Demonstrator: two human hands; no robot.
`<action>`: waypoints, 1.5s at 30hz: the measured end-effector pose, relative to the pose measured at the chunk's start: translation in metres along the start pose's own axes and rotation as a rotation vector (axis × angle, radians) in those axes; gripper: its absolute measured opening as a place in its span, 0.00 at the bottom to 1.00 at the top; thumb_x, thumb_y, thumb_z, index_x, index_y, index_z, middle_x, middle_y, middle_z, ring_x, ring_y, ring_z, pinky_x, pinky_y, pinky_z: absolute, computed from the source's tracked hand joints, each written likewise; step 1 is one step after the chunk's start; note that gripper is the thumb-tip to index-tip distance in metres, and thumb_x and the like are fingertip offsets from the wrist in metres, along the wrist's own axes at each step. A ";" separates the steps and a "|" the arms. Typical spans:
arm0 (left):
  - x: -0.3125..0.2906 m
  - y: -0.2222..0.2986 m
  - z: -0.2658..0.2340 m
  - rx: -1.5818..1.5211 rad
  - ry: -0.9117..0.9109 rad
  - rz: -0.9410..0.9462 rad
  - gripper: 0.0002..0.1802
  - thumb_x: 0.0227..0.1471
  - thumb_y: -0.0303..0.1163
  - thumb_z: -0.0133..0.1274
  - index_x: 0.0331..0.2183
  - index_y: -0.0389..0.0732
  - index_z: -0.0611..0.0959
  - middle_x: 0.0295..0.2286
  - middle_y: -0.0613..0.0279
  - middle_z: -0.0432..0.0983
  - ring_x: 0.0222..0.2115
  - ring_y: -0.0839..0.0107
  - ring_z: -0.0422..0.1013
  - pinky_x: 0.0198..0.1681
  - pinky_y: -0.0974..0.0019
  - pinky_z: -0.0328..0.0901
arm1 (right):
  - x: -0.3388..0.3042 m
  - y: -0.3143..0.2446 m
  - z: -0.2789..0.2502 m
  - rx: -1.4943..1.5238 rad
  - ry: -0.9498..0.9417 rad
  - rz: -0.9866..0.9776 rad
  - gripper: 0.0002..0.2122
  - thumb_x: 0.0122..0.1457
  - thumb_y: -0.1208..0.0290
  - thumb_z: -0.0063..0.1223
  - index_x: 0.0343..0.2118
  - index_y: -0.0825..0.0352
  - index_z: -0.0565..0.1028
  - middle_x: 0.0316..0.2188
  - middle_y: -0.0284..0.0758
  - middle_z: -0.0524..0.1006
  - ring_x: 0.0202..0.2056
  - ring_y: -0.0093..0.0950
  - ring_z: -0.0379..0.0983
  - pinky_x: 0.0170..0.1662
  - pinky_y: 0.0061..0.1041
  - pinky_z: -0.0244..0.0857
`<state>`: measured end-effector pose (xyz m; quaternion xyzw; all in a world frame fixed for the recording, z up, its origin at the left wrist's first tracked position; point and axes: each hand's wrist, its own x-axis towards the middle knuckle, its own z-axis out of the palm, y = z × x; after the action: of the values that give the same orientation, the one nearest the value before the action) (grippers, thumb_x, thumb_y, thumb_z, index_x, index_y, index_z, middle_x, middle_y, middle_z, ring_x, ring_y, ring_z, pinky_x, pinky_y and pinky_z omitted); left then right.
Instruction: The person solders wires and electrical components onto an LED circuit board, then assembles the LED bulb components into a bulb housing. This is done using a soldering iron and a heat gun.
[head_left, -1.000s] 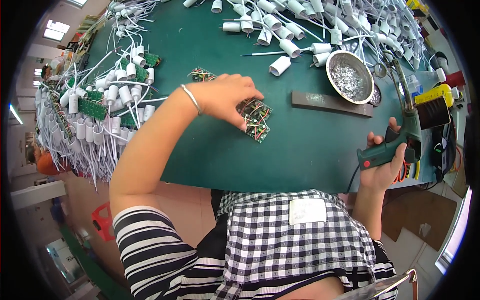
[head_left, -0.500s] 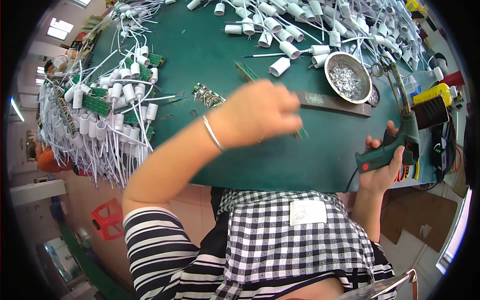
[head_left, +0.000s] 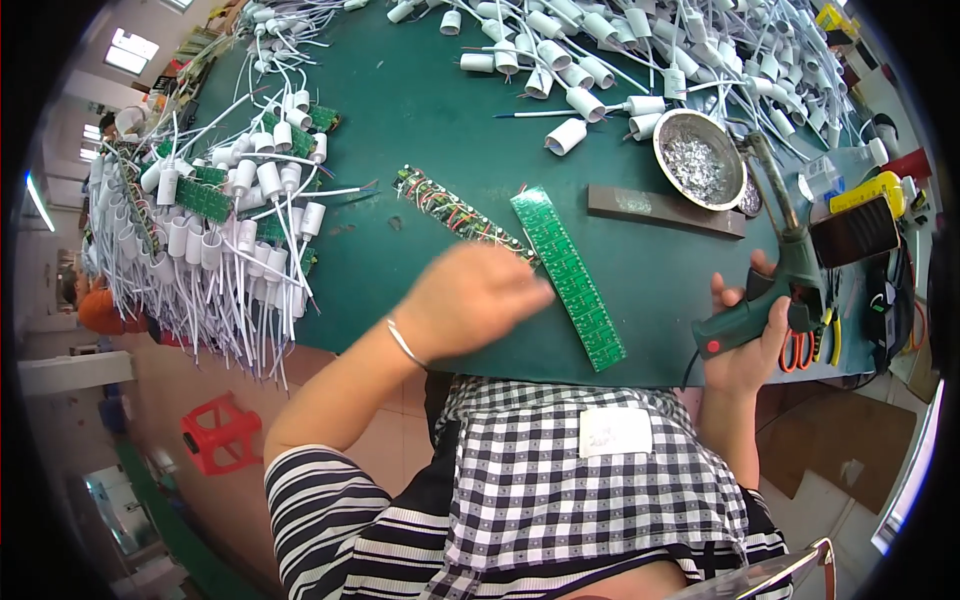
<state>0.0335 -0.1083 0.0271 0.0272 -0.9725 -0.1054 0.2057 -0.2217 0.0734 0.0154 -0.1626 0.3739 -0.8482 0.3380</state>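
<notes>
Mid-frame, the blurred left hand [head_left: 475, 308] is just beside a green circuit board [head_left: 568, 280] on the table [head_left: 440, 120] and near a wired board [head_left: 450, 210]; I cannot tell whether its fingers are spread or pressed together. At the right of the frame, the right hand [head_left: 742, 372] has its fingers wrapped around a dark-green soldering gun [head_left: 797, 265].

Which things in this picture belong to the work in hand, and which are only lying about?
Likely in the work:
dark green pistol-grip tool, in the right hand
flat green circuit board, beside the blurred left hand
narrow circuit board with red wires, partly behind that hand

Probably just lying about:
red plastic stool
yellow bottle
</notes>
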 end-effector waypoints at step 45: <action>0.053 -0.019 0.007 -0.033 -0.415 -0.097 0.34 0.29 0.37 0.64 0.45 0.53 0.75 0.47 0.68 0.67 0.52 0.61 0.59 0.57 0.51 0.51 | 0.018 -0.008 -0.006 -0.136 -0.046 0.022 0.22 0.60 0.58 0.41 0.52 0.66 0.59 0.51 0.43 0.64 0.30 0.27 0.72 0.47 0.42 0.66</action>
<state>-0.0181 -0.1308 0.0375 0.0483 -0.9898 -0.1343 -0.0039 -0.2418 0.0677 0.0182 -0.2004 0.4244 -0.8133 0.3440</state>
